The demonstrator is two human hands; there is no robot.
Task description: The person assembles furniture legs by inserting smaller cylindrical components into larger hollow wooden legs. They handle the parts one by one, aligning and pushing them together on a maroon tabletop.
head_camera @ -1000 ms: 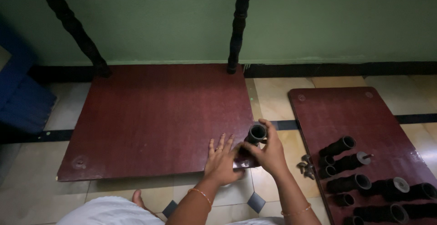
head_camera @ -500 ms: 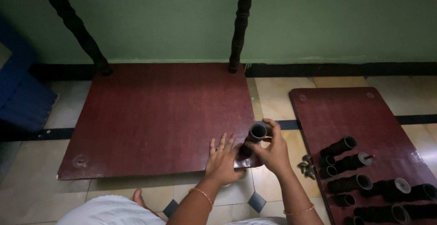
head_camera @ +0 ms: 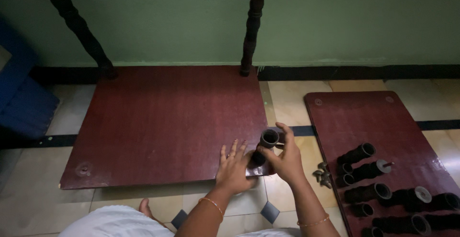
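the right hand [head_camera: 287, 162] is closed around a dark hollow leg piece [head_camera: 266, 143], standing it up at the near right corner of the big reddish-brown board [head_camera: 163, 127] that lies flat on the tiled floor [head_camera: 287, 98]. the open end of the piece faces up toward the camera, tilted a touch to the right. the left hand [head_camera: 234, 169] is open, fingers spread, palm pressed flat on the board just beside the foot of the piece, gripping nothing.

by the look of it, this is the seating step: the lower end of the piece is being lined up with its spot at the board's corner, though the joint itself is hidden behind the hands. the two far corners already carry dark turned legs [head_camera: 252, 26] rising toward the green wall [head_camera: 335, 21]; the near left corner shows only a small round fitting [head_camera: 84, 170].

the next move would call for squaring the piece upright and probably twisting it, with the flat hand keeping the board from sliding.

off to the right, well apart, a second board [head_camera: 364, 122] holds a cluster of similar dark tubes [head_camera: 383, 189] lying on their sides, and a few small metal bits [head_camera: 322, 173] sit on the floor between the two boards.
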